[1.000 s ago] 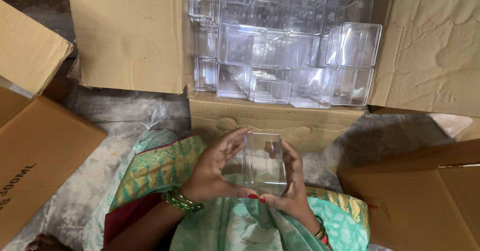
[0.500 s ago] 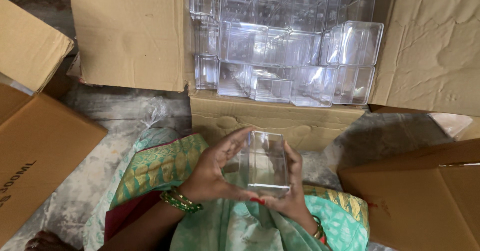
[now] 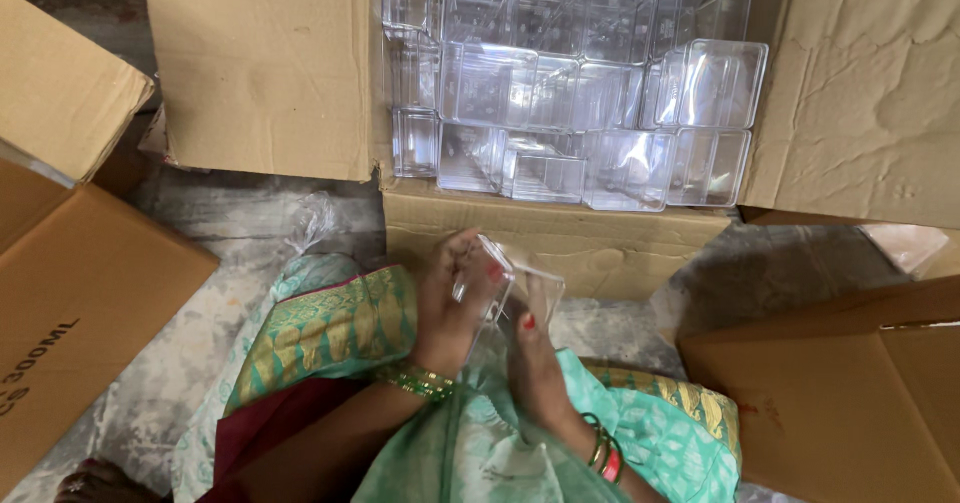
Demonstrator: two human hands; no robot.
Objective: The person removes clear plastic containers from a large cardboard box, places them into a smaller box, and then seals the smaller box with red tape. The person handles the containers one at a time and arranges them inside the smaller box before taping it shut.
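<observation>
- Cardboard, brown and creased, is the biggest thing before me: the open carton (image 3: pixel 560 238) straight ahead, its left flap (image 3: pixel 265 68) smooth, its right flap (image 3: pixel 870 93) wrinkled.
- More brown boxes stand near: one at left (image 3: pixel 75 313), one at right (image 3: pixel 840 393), both stiff and matte.
- Grey, dusty concrete floor (image 3: pixel 190 363) shows between them, mottled and rough.
- Clear hard-plastic tubs (image 3: pixel 570 93) fill the far carton, square-cornered, glossy, nested and stacked close; thin walls, so they would crack if squeezed, I judge.
- Green cloth with a gold woven border (image 3: pixel 330 328) lies soft over my lap.
- One clear tub (image 3: pixel 500 288) is near me, above my lap, just short of the carton's front wall, tilted on edge.
- My left hand (image 3: pixel 450 303) curls round its left side, fingers closed on the rim; my right hand (image 3: pixel 530 358) props it from below, thumb on the wall.
- To do this well I would grip by the corners, press lightly, and keep fingertips off the flat faces to avoid smudges.
</observation>
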